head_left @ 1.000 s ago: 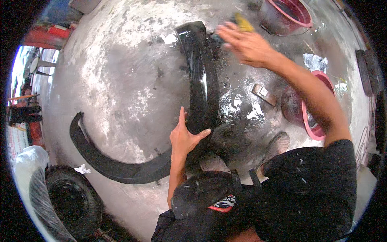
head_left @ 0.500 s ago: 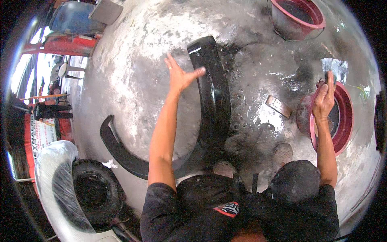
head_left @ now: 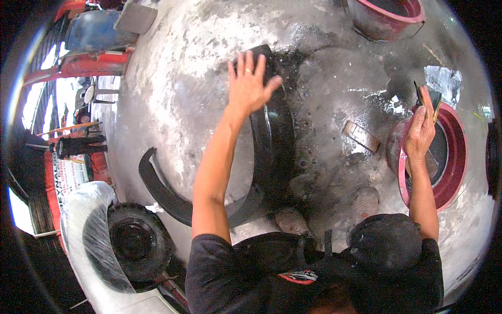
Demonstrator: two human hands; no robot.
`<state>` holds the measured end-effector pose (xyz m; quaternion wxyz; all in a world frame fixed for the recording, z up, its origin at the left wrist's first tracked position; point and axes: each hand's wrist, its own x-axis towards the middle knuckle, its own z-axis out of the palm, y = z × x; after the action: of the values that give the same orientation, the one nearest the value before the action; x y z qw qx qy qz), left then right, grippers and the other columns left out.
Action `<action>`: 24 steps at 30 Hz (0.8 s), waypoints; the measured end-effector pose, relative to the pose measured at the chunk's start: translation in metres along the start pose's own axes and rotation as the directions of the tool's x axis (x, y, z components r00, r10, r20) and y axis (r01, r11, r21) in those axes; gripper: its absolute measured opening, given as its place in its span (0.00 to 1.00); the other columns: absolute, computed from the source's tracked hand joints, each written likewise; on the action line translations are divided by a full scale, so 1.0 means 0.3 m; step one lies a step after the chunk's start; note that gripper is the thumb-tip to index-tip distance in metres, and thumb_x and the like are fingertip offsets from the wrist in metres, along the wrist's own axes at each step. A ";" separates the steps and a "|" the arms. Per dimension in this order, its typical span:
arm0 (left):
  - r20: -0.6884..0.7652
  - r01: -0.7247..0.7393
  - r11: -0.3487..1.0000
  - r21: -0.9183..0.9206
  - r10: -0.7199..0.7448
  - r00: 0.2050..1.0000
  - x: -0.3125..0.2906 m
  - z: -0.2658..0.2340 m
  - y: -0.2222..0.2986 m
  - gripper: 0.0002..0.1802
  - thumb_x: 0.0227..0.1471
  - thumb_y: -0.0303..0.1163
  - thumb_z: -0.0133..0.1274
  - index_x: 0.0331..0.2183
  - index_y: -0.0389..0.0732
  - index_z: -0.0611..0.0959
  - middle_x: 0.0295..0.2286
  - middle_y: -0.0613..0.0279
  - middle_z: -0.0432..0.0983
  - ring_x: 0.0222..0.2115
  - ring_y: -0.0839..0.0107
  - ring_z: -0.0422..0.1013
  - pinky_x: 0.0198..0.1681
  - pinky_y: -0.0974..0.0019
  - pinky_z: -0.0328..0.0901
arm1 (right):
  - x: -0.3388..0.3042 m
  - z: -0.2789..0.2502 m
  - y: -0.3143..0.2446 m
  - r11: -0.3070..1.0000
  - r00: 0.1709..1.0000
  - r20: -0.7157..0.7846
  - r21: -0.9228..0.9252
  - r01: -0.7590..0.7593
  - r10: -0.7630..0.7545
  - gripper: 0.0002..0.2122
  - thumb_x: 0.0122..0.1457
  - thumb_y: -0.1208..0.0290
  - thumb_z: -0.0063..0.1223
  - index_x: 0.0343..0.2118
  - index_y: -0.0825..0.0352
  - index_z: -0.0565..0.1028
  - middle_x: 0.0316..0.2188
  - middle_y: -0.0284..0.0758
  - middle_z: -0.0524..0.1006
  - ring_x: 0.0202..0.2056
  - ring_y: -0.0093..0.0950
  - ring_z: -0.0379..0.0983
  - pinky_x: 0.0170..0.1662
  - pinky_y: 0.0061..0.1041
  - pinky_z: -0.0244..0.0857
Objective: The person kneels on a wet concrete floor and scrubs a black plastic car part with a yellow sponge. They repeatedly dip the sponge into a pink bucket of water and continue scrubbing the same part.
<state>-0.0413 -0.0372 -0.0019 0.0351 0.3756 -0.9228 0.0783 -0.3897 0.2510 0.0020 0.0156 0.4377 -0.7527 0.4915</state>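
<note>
A glossy black curved panel (head_left: 273, 146), like a wheel-arch flare, lies on the wet floor in front of me and bends round to the left. My left hand (head_left: 248, 90) is over its far end with the fingers spread and holds nothing; whether it touches the surface I cannot tell. My right hand (head_left: 421, 128) is raised above the near pink-rimmed tub (head_left: 460, 170), its fingers pressed to a thin dark pad with a yellowish edge (head_left: 432, 99). Liquid and something flat show inside that tub, partly behind my forearm.
A small rectangular block (head_left: 361, 137) lies between panel and tub. Another pink-rimmed tub (head_left: 384, 23) stands far right, and a silvery sheet (head_left: 443, 83) lies beyond the near one. At left are a tyre (head_left: 138, 240), a plastic-wrapped car panel (head_left: 94, 230) and a blue drum (head_left: 97, 31).
My left hand has moved farther out and right, from the panel's side to over its far end. The right hand has stayed near the tub, and the pad now shows more plainly.
</note>
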 end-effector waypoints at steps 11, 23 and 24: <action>0.277 -0.225 0.960 -0.165 0.264 0.924 -0.503 -0.138 0.342 0.52 0.48 0.74 0.47 0.64 0.48 0.68 0.67 0.45 0.51 0.68 0.44 0.44 0.68 0.34 0.38 | -0.010 0.002 0.001 0.997 0.999 0.023 0.064 -0.050 0.049 0.20 0.73 0.65 0.36 0.60 0.69 0.70 0.62 0.43 0.69 0.66 0.36 0.61 0.69 0.32 0.48; 0.407 -0.343 0.913 -0.221 0.406 0.818 -0.751 -0.208 0.377 0.54 0.48 0.78 0.41 0.66 0.50 0.66 0.68 0.44 0.49 0.69 0.45 0.44 0.68 0.31 0.34 | 0.015 -0.063 -0.017 0.986 0.984 -0.087 0.078 -0.148 0.155 0.22 0.73 0.57 0.38 0.58 0.67 0.74 0.52 0.41 0.78 0.52 0.31 0.73 0.59 0.28 0.60; 0.402 -0.328 0.918 -0.221 0.392 0.827 -0.753 -0.211 0.371 0.53 0.49 0.77 0.41 0.65 0.49 0.66 0.68 0.44 0.49 0.69 0.45 0.44 0.68 0.30 0.33 | 0.023 -0.096 -0.027 0.968 0.966 -0.107 0.112 -0.222 0.234 0.22 0.73 0.57 0.38 0.57 0.68 0.74 0.48 0.41 0.80 0.48 0.30 0.74 0.56 0.28 0.63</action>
<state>0.0427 0.2075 0.0195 -0.1623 0.1987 -0.9641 -0.0688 -0.4001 0.2672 0.0259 -0.0180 0.3180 -0.7705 0.5521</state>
